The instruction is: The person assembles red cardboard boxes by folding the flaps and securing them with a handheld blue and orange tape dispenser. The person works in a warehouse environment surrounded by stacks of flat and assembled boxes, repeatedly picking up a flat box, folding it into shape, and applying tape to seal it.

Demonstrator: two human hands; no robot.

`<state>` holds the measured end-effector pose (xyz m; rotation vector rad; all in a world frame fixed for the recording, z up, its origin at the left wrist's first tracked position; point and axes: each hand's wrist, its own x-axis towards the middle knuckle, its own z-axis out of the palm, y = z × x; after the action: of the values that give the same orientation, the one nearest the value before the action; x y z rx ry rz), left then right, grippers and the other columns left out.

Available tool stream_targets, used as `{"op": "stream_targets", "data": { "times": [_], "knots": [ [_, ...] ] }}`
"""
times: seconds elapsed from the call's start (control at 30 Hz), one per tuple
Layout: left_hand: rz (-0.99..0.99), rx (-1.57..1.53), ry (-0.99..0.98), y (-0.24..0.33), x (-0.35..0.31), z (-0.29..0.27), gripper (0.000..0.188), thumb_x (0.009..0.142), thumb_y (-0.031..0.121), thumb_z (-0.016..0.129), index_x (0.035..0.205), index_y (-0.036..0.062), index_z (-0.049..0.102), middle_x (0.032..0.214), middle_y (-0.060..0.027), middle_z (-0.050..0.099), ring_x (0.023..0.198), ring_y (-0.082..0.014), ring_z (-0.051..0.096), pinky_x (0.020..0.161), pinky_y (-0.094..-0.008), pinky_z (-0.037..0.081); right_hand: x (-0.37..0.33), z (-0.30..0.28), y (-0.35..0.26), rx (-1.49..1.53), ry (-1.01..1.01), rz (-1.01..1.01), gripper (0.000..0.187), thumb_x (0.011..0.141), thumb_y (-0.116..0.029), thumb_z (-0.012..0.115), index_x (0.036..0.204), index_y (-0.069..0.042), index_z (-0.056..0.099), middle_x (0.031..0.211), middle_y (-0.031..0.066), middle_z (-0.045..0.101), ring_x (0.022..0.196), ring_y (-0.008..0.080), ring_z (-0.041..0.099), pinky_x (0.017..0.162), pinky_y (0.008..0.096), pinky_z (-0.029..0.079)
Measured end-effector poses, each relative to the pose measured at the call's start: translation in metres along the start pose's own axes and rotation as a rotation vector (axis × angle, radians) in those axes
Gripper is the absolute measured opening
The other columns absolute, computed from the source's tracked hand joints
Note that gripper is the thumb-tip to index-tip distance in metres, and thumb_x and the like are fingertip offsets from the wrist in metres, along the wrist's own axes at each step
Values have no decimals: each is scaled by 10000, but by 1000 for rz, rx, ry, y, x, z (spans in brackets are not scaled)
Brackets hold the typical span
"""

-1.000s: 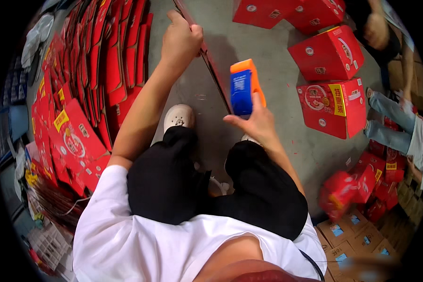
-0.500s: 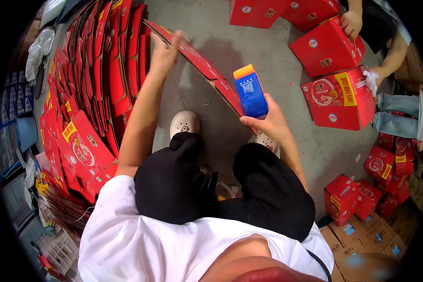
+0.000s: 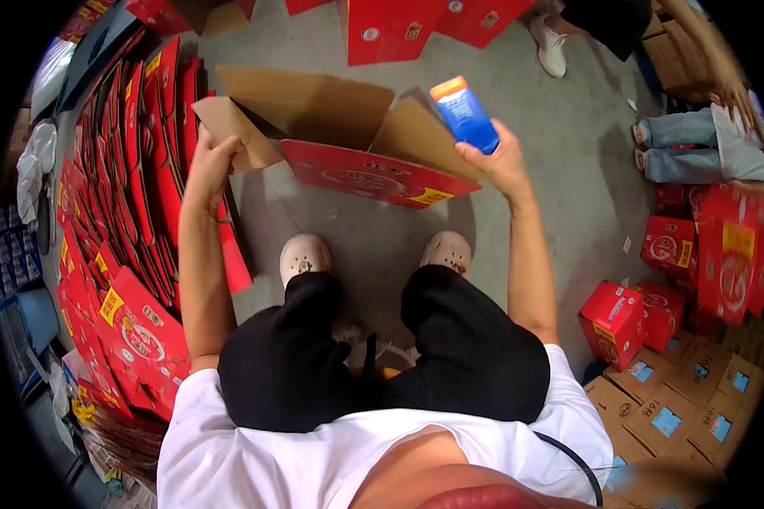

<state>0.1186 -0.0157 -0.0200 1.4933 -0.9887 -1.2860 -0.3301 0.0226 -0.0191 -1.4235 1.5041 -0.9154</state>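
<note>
Left hand (image 3: pixel 215 167) pinches a flap (image 3: pixel 242 140) of the red box (image 3: pixel 382 176), which gapes between the hands; right hand (image 3: pixel 502 163) grips a blue tool (image 3: pixel 465 117), thumb near the box's edge. Even, gentle tension seems best for squaring it.

The floor (image 3: pixel 581 182) is grey, with soft shadows (image 3: pixel 373 254) on it; at lower right, brown cartons (image 3: pixel 688 394) stand close together

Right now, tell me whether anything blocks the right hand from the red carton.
Nothing visible does. The right hand, holding a blue-and-orange tool, is at the red carton's right end; whether they touch is unclear. The left hand grips a brown flap at the opposite end.
</note>
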Motion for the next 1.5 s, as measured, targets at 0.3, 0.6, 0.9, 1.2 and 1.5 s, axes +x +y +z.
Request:
{"op": "stream_targets", "data": {
  "times": [0.3,0.6,0.9,1.2,1.5],
  "knots": [
    [213,1426,-309,58,-66,42,759,863,59,524,1553,188,236,1289,-196,578,960,-414,655,830,-469,523,-64,67,-52,-135,504,-88,433,763,-333,837,956,-23,606,796,84,664,687,181,641,651,322,517],
    [263,1403,-771,33,-45,56,1198,749,770,630,1478,-105,258,1379,-358,416,1231,-459,518,1039,-464,430,-27,116,4,-507,-59,-562,405,785,-343,770,953,-51,547,763,161,617,713,363,619,633,451,479],
    [412,1730,-514,22,-36,77,958,702,786,598,1468,230,446,1518,-226,362,1375,-345,419,1129,-605,241,-12,54,-89,452,-101,-310,337,831,-330,788,931,-25,688,754,-2,634,645,62,572,553,256,469],
    [498,517,255,-83,13,76,1051,795,617,708,1509,0,244,1519,-267,327,1320,-412,463,1037,-443,421,22,55,-73,721,75,40,333,904,-287,721,1031,16,672,935,69,700,735,87,634,570,238,507],
    [670,967,246,-86,8,77,716,865,464,688,1416,61,469,1353,-207,529,1196,-386,545,1002,-446,441,-27,90,-49,483,-221,109,285,870,-298,770,899,-29,683,744,-14,644,589,40,549,494,209,413]
  ]
}}
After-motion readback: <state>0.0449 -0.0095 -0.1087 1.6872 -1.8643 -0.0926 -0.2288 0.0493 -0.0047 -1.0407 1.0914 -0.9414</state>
